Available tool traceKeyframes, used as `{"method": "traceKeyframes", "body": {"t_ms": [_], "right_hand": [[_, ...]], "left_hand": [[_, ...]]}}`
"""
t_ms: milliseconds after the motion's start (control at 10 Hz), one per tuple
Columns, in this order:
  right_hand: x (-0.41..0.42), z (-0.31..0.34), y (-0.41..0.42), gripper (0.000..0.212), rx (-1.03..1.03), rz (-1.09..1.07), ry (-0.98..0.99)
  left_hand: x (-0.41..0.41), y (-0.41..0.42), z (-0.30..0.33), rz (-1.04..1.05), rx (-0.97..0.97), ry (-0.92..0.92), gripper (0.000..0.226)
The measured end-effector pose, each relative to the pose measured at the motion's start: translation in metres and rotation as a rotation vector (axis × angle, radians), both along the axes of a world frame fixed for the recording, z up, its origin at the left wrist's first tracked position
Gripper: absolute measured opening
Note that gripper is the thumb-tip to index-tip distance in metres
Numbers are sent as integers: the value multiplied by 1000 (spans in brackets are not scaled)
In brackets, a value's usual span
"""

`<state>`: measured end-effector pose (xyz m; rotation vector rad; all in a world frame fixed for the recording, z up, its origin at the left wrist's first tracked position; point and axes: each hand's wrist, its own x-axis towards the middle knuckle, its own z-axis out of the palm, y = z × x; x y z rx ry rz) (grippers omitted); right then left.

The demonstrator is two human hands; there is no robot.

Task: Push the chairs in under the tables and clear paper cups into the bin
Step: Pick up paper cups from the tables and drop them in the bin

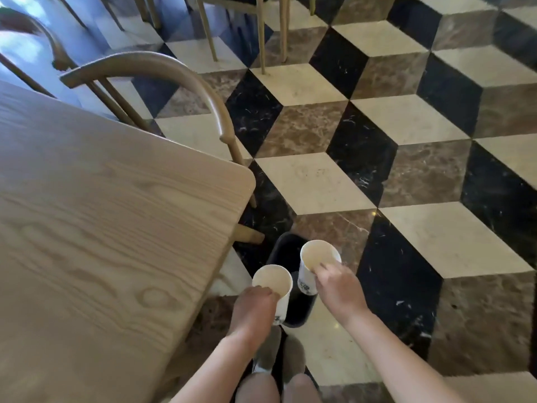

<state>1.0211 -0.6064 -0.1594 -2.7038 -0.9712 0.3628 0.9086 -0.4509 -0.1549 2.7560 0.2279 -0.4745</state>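
My left hand (253,309) grips a white paper cup (274,282) by its rim. A second white paper cup (315,255) hangs from my right hand (338,287), also held at the rim. Both cups are upright, look empty, and are held above a small black bin (299,308) standing on the floor by the table corner. A light wooden table (101,228) fills the left side. One wooden chair with a curved back (162,68) stands at the table's far side, its backrest close to the table edge.
The floor (406,170) is patterned marble in black, white and brown. More chair legs (263,33) stand at the top centre, and another chair back (35,27) shows at the top left. My feet (279,356) are just behind the bin.
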Motion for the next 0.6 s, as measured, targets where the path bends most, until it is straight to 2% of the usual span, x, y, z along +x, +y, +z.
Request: {"method": "traceKeyframes", "body": {"t_ms": [100, 300, 400, 500, 600], "right_hand": [[6, -47, 8, 28, -41, 26, 5], [28, -138, 24, 28, -128, 39, 68], [33, -165, 25, 9, -138, 18, 99], [31, -172, 20, 14, -149, 10, 142], [23, -159, 12, 19, -163, -24, 145]], "left_hand": [[6, 6, -46, -6, -19, 12, 30], [18, 10, -140, 1, -23, 80, 29], [23, 9, -165, 26, -51, 66, 23], [26, 6, -172, 42, -124, -55, 8], [28, 0, -151, 36, -162, -93, 11]]}}
